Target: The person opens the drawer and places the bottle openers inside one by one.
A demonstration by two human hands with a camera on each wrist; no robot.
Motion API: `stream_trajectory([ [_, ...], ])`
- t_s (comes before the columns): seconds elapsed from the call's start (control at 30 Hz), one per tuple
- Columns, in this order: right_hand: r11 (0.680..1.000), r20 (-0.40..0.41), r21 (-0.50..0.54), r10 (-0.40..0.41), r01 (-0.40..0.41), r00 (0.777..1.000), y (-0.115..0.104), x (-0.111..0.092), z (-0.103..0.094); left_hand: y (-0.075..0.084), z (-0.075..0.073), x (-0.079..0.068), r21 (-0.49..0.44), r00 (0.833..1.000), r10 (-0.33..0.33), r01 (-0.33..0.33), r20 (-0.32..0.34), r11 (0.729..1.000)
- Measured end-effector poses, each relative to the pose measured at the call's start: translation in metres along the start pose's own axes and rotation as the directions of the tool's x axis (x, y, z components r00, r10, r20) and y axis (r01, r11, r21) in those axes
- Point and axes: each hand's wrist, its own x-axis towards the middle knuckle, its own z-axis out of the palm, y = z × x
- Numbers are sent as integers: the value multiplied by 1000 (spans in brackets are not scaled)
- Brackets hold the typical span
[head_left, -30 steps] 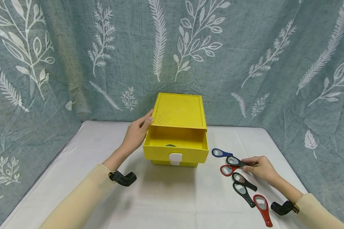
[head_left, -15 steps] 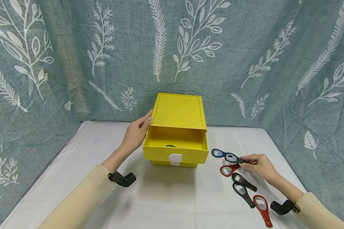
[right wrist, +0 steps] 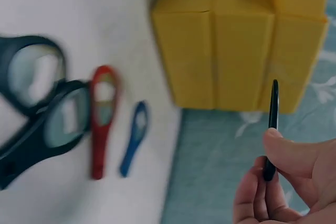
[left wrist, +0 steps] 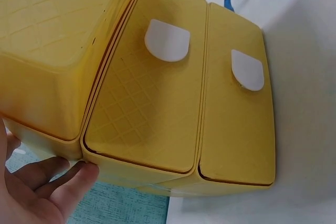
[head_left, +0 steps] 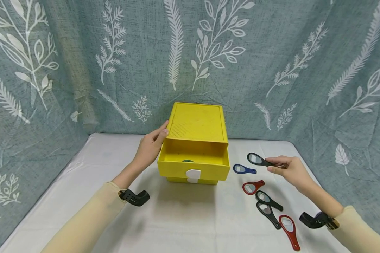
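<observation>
My right hand (head_left: 288,170) pinches the handle of a black magnifying glass (head_left: 254,159) between thumb and fingers, raised over the right side of the table. In the right wrist view this magnifying glass (right wrist: 274,106) appears edge-on. My left hand (head_left: 150,146) rests against the left side of the yellow drawer box (head_left: 197,121), fingertips pressed to its wall. The box's top drawer (head_left: 177,168) is pulled out, and a bit of something green (head_left: 188,161) shows inside it. In the left wrist view, lower drawers with white tabs (left wrist: 167,40) are closed.
Right of the box lie a blue magnifying glass (head_left: 249,170), a red one (head_left: 258,184), two overlapping black ones (head_left: 275,204) and another red one (head_left: 292,237) near the front. A patterned grey-green curtain (head_left: 139,63) hangs behind the white table (head_left: 183,225).
My right hand has lifted the black magnifying glass off the others, up and away from the red and blue ones. The left hand and the box stay as they were.
</observation>
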Motion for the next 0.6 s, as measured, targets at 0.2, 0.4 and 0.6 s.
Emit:
stream_trajectory([
  [0.2,999,-25,44,-29,30,999,-34,4,-6,0,-1,1,-9,1000,-10,10,-4,1000],
  [0.4,997,-43,66,-42,44,998,-64,4,-5,-1,-1,1,-21,1000,-8,8,6,1000],
  [0.6,989,-78,121,-81,90,994,-92,3,-6,-1,-1,0,-18,1000,-10,10,1,1000],
])
